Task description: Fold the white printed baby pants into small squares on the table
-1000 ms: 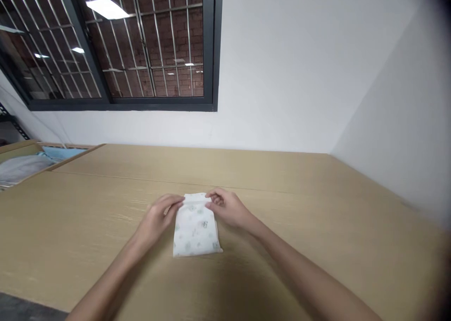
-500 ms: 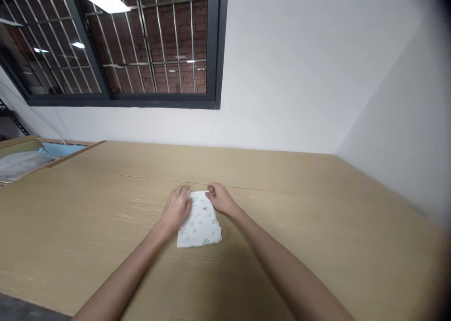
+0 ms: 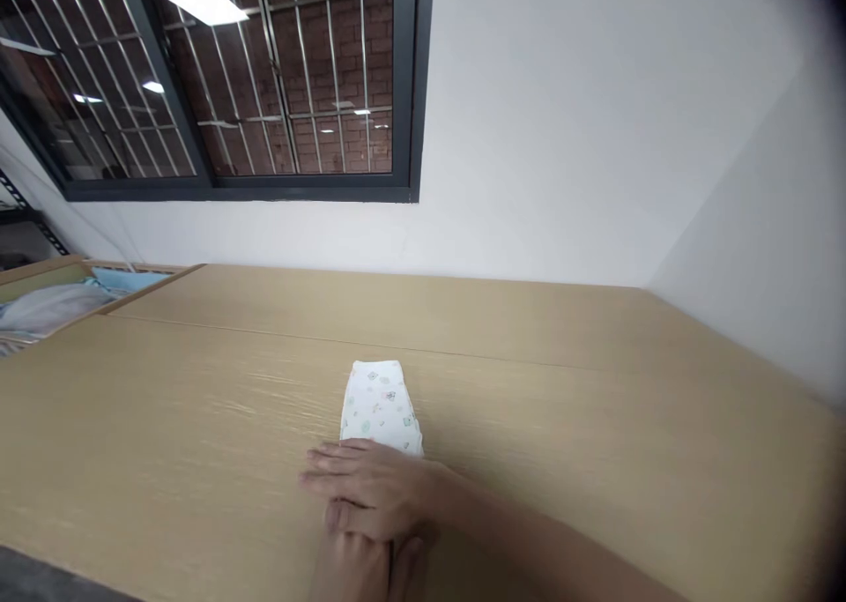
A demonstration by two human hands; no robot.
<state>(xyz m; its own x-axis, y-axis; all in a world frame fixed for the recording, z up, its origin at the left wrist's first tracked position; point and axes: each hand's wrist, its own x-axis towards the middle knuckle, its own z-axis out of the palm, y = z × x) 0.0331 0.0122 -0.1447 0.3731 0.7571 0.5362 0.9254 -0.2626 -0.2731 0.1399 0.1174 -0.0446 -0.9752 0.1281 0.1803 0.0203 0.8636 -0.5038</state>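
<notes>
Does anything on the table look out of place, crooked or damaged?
Nothing stands out. The folded white printed cloth lies flat on the wooden table. The right hand rests over the left hand, just in front of it.

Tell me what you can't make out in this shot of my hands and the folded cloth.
- Left hand: head view, mostly under the right hand and cut off by the bottom edge.
- Folded cloth: near edge hidden behind the right hand.
- Tray at far left: contents cut off by the frame edge.
</notes>
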